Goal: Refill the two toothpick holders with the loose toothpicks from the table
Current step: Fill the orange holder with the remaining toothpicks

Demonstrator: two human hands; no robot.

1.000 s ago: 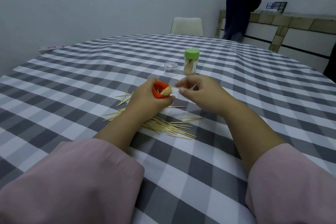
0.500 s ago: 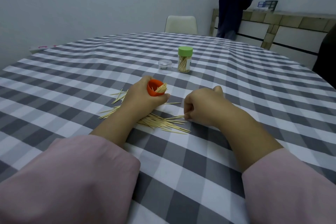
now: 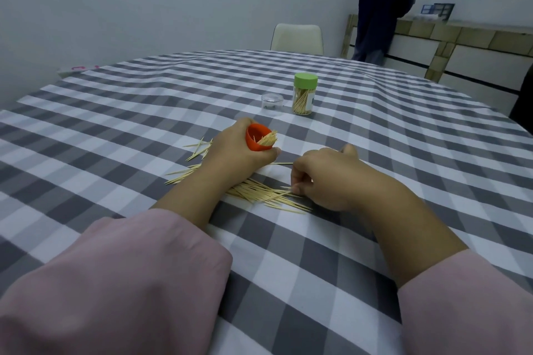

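My left hand (image 3: 236,153) grips the tilted orange holder (image 3: 258,141); my right hand (image 3: 323,179) pinches at the loose toothpicks (image 3: 259,194), curled fingers hiding whether any are caught

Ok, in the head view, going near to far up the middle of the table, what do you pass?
Loose toothpicks → orange holder gripped in the left hand → clear lid → green-capped holder → white chair beyond the table's far edge.
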